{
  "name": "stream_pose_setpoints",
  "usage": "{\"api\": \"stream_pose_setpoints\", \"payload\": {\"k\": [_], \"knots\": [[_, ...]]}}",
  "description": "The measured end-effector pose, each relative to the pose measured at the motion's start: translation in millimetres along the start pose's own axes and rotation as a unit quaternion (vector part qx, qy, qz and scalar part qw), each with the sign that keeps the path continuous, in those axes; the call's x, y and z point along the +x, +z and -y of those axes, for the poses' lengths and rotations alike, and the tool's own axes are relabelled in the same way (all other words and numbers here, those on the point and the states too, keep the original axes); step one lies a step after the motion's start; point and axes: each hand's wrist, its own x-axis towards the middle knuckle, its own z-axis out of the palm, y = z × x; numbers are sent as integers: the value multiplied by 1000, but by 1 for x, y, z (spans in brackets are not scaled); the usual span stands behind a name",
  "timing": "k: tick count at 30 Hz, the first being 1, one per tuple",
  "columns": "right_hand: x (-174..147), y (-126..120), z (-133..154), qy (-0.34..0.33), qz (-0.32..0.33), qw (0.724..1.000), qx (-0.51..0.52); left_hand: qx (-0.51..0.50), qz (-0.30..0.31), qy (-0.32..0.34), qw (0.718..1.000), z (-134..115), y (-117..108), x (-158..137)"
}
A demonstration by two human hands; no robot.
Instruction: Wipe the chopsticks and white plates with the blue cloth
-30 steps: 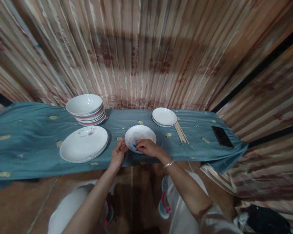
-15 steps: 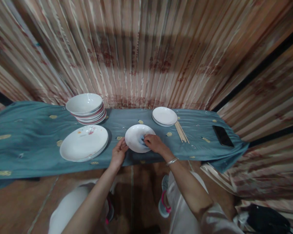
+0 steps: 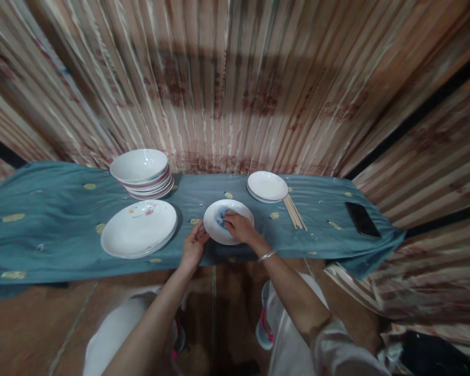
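Note:
A small white plate (image 3: 229, 237) rests on the blue-green tablecloth in front of me. My left hand (image 3: 195, 244) grips its left rim, fingers curled at the edge. Inside the plate, my right hand (image 3: 238, 226) is closed on a crumpled light-blue cloth (image 3: 221, 216), pressing it against the plate's surface. Part of the cloth is hidden beneath my fingers. A silver bangle (image 3: 267, 256) circles my right wrist.
To the left stand a stack of bowls (image 3: 139, 166) and a stack of large oval plates (image 3: 139, 230). Small dark-rimmed plates (image 3: 267, 186), several wooden chopsticks (image 3: 295, 213) and a black phone (image 3: 362, 219) lie to the right. A pleated curtain (image 3: 235, 94) hangs behind the table.
My right hand and the cloth have moved left and slightly up across the plate, showing more of the cloth. My left hand keeps its place at the rim. The whole view has shifted slightly.

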Motion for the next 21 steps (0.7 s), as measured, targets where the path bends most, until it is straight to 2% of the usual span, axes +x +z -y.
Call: {"api": "stream_pose_setpoints", "payload": {"k": [6,13,21], "knots": [[5,8,13,23,20,999,35,1,-7,-1,1000,2,-2,1],[9,13,18,-37,27,998,48,3,-2,0,1000,0,-2,0],[2,5,18,-89,77,988,101,7,-10,-4,1000,-1,-1,0]]}}
